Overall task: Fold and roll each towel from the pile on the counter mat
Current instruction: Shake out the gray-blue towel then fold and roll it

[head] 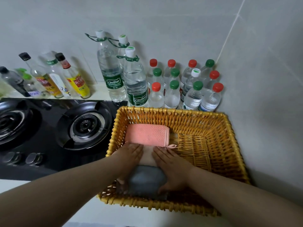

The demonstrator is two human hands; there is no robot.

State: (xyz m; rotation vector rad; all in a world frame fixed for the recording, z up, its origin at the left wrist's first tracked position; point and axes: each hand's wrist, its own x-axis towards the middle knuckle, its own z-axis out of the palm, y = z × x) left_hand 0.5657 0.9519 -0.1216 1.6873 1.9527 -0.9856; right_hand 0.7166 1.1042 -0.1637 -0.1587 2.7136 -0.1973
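Now our left hand [131, 158] and right hand [172, 166] lie flat on the pale towel [148, 155], lower centre. We should tuck it evenly.

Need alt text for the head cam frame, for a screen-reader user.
Two bare hands, left hand and right hand, press flat on a pale towel inside a wicker basket, between a folded coral towel and a grey towel. The basket sits beside a black gas hob, with water bottles behind it.

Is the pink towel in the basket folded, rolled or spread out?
Folded: the pink towel lies flat in the wicker basket, stacked edges showing along its right side.
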